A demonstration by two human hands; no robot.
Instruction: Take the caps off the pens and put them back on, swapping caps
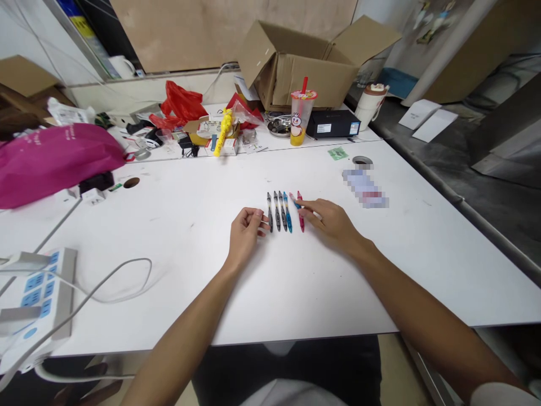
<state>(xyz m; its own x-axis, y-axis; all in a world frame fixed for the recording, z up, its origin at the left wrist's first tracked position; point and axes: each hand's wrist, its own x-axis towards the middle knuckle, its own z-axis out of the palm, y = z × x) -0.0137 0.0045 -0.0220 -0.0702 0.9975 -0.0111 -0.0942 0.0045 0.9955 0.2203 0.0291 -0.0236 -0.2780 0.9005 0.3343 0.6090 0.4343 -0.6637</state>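
Observation:
Several click pens lie side by side on the white table. My left hand (247, 228) is loosely curled beside the leftmost black pen (269, 211), its fingertips at the pen's side and its thumb apart. Two more black pens (278, 212) come next to it, then a blue pen (288, 215). My right hand (332, 220) has its index finger and thumb at a tilted pen (292, 197) with a pale pink end; its lower part looks blue and is partly covered by the fingers. A pink-red pen (301, 223) lies under the right fingertips, partly hidden.
Behind the pens stand a plastic drink cup (297, 121), a black box (333, 123) and an open cardboard box (315, 76). A tape roll (362, 160) lies at right. A power strip (63, 293) with a looping cable is at left, below a magenta bag (59, 155).

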